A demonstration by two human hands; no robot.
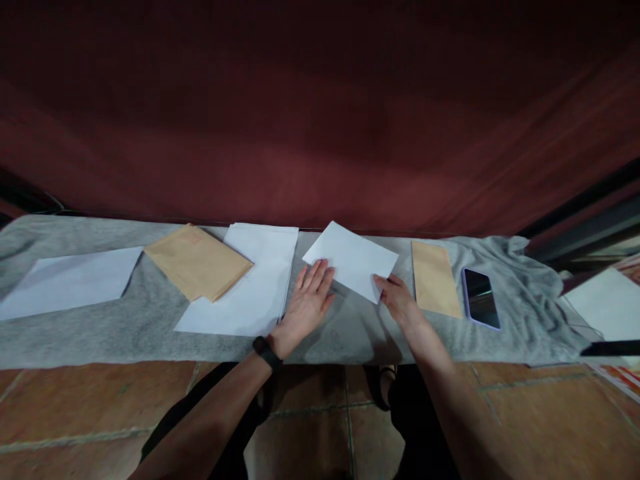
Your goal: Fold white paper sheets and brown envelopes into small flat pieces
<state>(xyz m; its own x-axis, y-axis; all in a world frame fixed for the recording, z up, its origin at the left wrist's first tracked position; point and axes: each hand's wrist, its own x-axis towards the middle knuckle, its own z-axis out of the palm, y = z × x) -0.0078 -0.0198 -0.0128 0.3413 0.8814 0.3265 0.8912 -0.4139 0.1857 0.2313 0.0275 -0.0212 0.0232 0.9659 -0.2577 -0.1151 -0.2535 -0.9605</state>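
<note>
A white sheet of paper (pixel 356 259), which looks folded to about half the size of the other sheets, lies at a slant on the grey cloth in front of me. My left hand (pixel 311 297) rests flat with its fingers stretched out, the fingertips on the paper's lower left edge. At the lower right corner, my right hand (pixel 395 293) pinches the paper, thumb on top and the other fingers partly hidden. Left of my hands is a stack of white paper (pixel 250 287), overlapped by several brown envelopes (pixel 200 260). A single brown envelope (pixel 436 277) lies just right of my right hand.
A phone (pixel 481 298) in a purple case lies right of the single envelope. Another white sheet (pixel 70 280) is at the far left. Grey cloth (pixel 150 343) covers the narrow surface, with a dark red wall (pixel 320 133) behind. More papers (pixel 610 303) sit at the far right.
</note>
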